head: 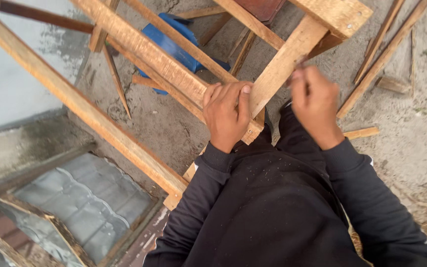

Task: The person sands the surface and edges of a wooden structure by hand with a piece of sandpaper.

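Two bare hands at one rough pale timber frame. Left hand clamped round the frame's slanted rail at the corner joint. Right hand pinched closed at the same rail's edge; contents unclear. One blue plastic container on sand beyond; open ground right

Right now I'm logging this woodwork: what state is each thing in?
Left hand: gripping the frame's corner joint.
Right hand: blurred, fingers pinched at the slat; contents unclear.
Wooden frame: tilted, propped off the ground.
Blue plastic container: lying on sand beneath the frame.
Loose wooden strips: lying flat on sand.
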